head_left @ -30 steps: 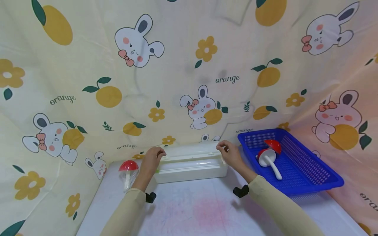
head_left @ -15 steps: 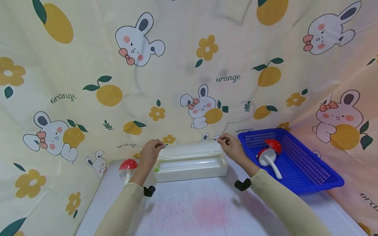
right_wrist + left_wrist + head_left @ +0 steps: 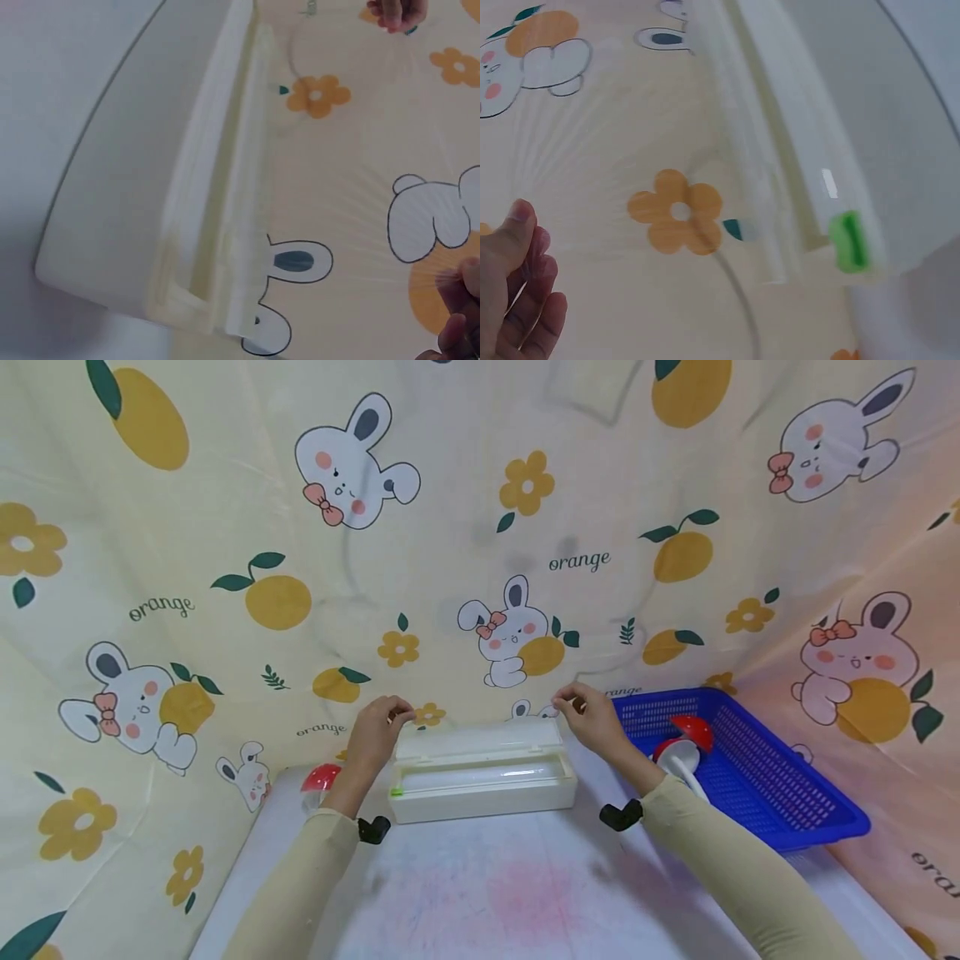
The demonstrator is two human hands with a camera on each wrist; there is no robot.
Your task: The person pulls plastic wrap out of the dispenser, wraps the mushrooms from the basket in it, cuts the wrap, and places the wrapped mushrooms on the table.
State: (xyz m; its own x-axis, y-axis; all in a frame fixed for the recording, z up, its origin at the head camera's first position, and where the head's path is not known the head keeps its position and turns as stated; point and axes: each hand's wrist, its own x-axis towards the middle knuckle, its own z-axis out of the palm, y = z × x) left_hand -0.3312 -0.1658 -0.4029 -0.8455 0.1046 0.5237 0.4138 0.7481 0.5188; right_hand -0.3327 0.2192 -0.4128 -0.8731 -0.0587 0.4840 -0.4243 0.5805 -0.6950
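Note:
A white cling film dispenser box (image 3: pixel 483 802) lies lengthwise on the table, its lid (image 3: pixel 480 739) tipped back and the roll (image 3: pixel 487 775) showing inside. A green slider (image 3: pixel 849 241) sits at its left end. My left hand (image 3: pixel 375 735) pinches one corner of a clear sheet of cling film (image 3: pixel 592 150). My right hand (image 3: pixel 597 731) pinches the other corner between thumb and fingers. Creases fan out from both grips, and the sheet stretches between the hands, above and behind the box. In the right wrist view, fingers (image 3: pixel 457 334) show at the frame's edge.
A blue plastic basket (image 3: pixel 795 793) at the right holds red-capped mushroom-shaped objects (image 3: pixel 681 756) with white stems. Another mushroom-shaped object (image 3: pixel 321 777) stands left of the box, partly behind my left forearm. A patterned cloth (image 3: pixel 450 543) hangs behind the table.
Both hands have risen and moved back from the box's lid, drawing the cling film up with them. The left forearm now covers more of the left mushroom-shaped object. The box has stayed put.

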